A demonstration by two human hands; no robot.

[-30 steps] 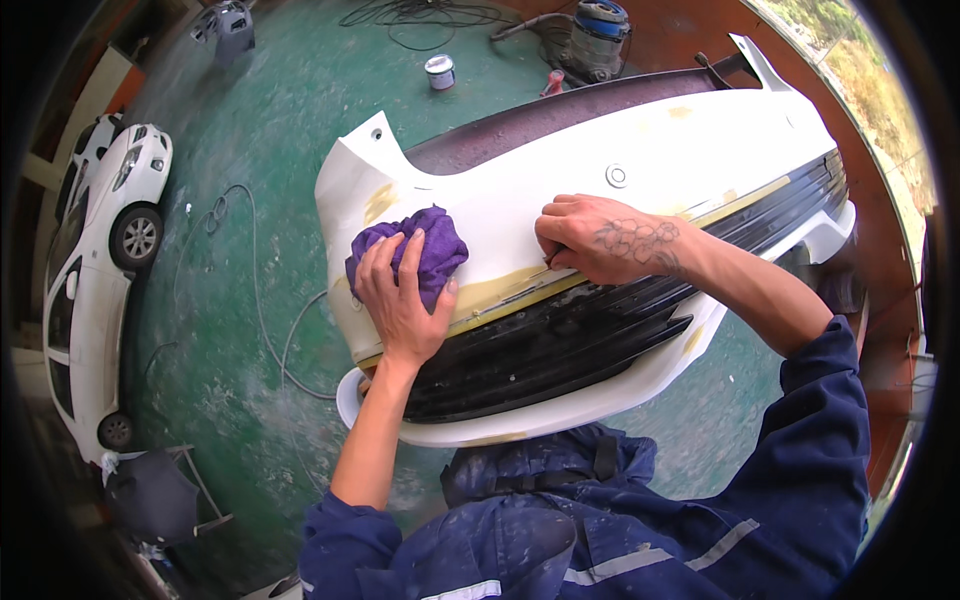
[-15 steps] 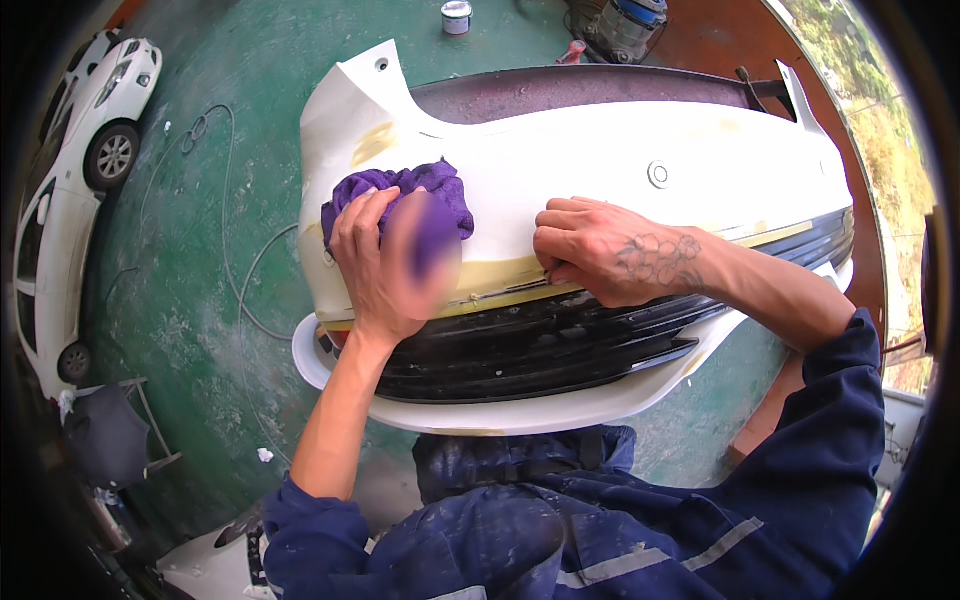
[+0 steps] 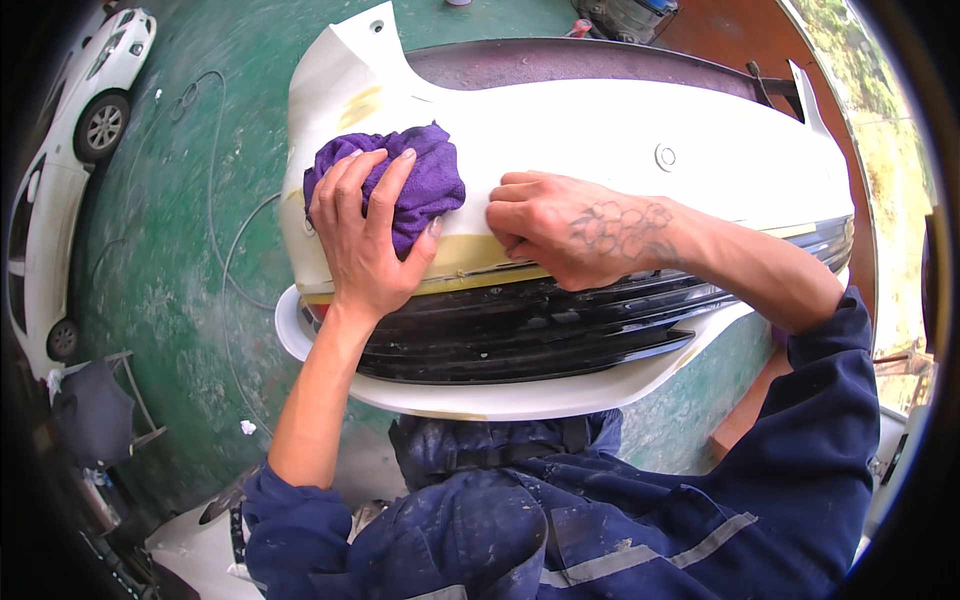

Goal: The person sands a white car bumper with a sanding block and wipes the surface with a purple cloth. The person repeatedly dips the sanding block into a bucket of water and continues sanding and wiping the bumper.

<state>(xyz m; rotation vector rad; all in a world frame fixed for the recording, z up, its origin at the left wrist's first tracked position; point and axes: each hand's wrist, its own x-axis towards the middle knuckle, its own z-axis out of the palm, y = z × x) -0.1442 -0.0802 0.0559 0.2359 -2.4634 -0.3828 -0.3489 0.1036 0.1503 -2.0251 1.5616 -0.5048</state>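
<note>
A white car bumper (image 3: 580,130) lies before me, with a black grille (image 3: 440,340) along its near side. A yellow band (image 3: 470,255) runs along the edge between them. Over the bumper's left part my left hand (image 3: 370,230) presses a crumpled purple cloth (image 3: 425,180), its fingers curved across the fabric. To the right of the cloth, my right hand (image 3: 545,230) is closed, knuckles up, at the yellow band and the grille's upper edge. Its fingertips are tucked under, so whatever they pinch is hidden.
A thin hose (image 3: 225,230) curls over the green floor (image 3: 180,310) at left. Farther left stands a white car (image 3: 60,210). Beyond the bumper is a vacuum-like machine (image 3: 625,18). A dark folding chair (image 3: 95,415) stands at lower left.
My right hand has slid left along the grille's upper edge, nearer the cloth. My left hand stays on the purple cloth. The whole view has shifted slightly.
</note>
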